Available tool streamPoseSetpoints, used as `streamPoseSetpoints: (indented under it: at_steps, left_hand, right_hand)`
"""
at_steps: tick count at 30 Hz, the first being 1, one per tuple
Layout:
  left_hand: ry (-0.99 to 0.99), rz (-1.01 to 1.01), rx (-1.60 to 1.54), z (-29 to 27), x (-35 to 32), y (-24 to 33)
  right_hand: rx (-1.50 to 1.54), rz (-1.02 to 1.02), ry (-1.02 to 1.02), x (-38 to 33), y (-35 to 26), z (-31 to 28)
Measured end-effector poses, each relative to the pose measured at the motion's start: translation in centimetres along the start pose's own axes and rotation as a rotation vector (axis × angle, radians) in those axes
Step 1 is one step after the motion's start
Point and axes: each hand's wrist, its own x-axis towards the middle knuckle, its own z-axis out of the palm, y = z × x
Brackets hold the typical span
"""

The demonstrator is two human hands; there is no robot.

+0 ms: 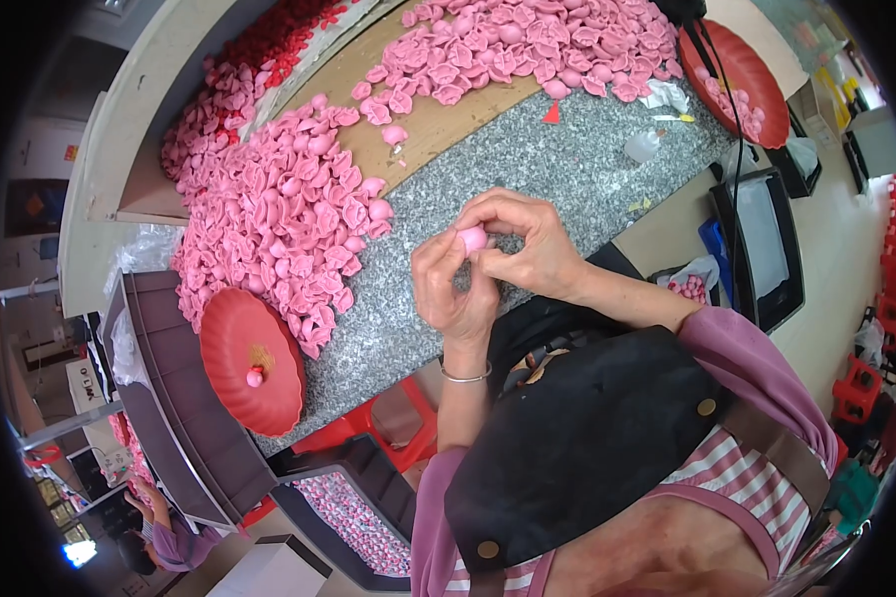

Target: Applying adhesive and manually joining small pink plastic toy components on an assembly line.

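Note:
Over the grey speckled table top [388, 323], my two hands meet around a small round pink piece [473, 239]. My left hand [452, 291] pinches it from the left, fingers curled. Thumb and forefinger of my right hand [530, 244] close on it from the other side. Part of the piece is hidden behind the fingertips. To the left lies a large heap of pink ruffled shells [269, 214] with some round pink pieces among them. A second pink heap [528, 45] spreads along the far side of the table.
A red scalloped dish [226, 343] stands at the table's left edge, holding one small piece. Another red dish [772, 85] with pink pieces is far right, near a small clear bottle [642, 146]. A black cable [735, 169] hangs nearby. Below left sits a bin of small pink pieces [353, 517].

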Motion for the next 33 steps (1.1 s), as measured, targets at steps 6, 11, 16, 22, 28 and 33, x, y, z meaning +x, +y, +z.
streamPoseSetpoints:
  at_steps: [6, 11, 16, 22, 28, 33]
  left_hand:
    - [0.019, 0.011, 0.018, 0.0, -0.3, -0.2]
    - [0.027, -0.385, -0.431, 0.0, 0.3, -0.1]
    - [0.055, -0.681, -1.055, -0.8, 0.1, -0.9]
    - [0.066, -0.775, -1.176, -0.9, -0.4, -1.0]
    - [-0.013, -0.670, -0.921, -1.5, -0.1, -1.0]
    - [-0.058, -0.505, -0.572, -1.6, 0.0, -0.5]
  right_hand:
    - [0.007, -0.042, 0.027, 0.1, 0.4, 0.4]
    - [0.150, -0.023, -0.041, 0.3, 0.5, -0.5]
    - [0.067, 0.040, -0.056, -0.3, 1.4, -1.8]
    - [-0.098, -0.019, -0.039, -0.8, 1.2, -2.1]
    - [-0.193, -0.081, 0.011, -1.8, 0.5, -2.3]
    - [-0.197, -0.122, 0.000, -1.4, 0.2, -1.6]
